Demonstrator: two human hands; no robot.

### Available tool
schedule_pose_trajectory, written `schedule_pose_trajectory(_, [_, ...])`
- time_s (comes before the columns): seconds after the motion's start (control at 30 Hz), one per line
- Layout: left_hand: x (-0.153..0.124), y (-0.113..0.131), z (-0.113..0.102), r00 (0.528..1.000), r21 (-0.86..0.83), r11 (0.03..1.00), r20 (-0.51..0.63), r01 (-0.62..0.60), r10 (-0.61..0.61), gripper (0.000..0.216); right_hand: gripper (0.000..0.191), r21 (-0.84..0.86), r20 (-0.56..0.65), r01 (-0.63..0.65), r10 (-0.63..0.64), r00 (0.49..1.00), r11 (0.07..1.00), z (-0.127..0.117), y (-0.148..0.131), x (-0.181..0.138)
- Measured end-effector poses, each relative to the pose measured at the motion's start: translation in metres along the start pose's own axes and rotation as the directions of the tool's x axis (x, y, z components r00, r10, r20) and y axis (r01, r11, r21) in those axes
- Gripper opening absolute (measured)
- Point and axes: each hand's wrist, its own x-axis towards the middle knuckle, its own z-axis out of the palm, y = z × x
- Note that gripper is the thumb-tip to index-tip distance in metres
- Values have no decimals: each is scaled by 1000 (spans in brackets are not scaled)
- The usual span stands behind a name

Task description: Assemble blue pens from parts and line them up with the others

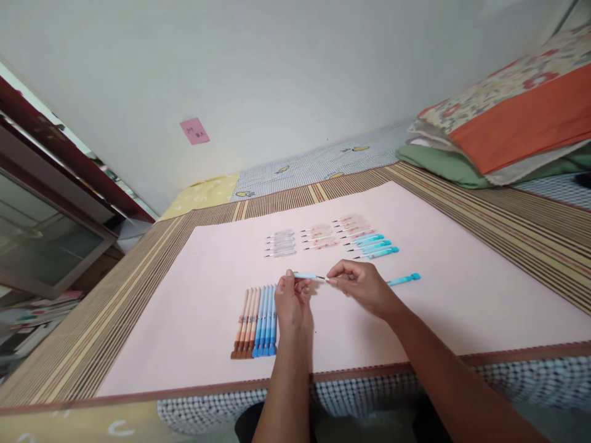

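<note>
My left hand [292, 301] is closed around a light blue pen [305, 275], held level above the pink sheet with its dark tip pointing right. At that tip, my right hand [357, 282] has thumb and fingers pinched together; a small pale piece shows between them, too small to name. Under my right wrist lies a turquoise pen part [406, 280], partly hidden. Beside my left hand, brown-ended pens [245, 323] and blue-ended pens [265, 320] lie in a tight row. Beyond the hands are grey clear pen pieces [281, 243], pinkish ones [321, 236] and turquoise ones [376, 245], with thin dark tips.
The pink sheet [184, 307] lies on a striped mat [133, 283]. Folded bedding [517, 117] is piled at the back right. A pink note [194, 131] sticks to the wall. At the left stands a glass-fronted cabinet [41, 227].
</note>
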Motion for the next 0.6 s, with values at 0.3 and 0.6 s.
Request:
schedule_pose_trajectory(0.3, [-5,1,3,997,79,997,81,-1,-5,40,13,-159,-22,50,-54,998,986,1,-3,0])
schedule_pose_trajectory(0.6, [-14,1,7,963,192,974,217,118,-159,41,17,-475,-90,211,-286,954,854,1,-9,-3])
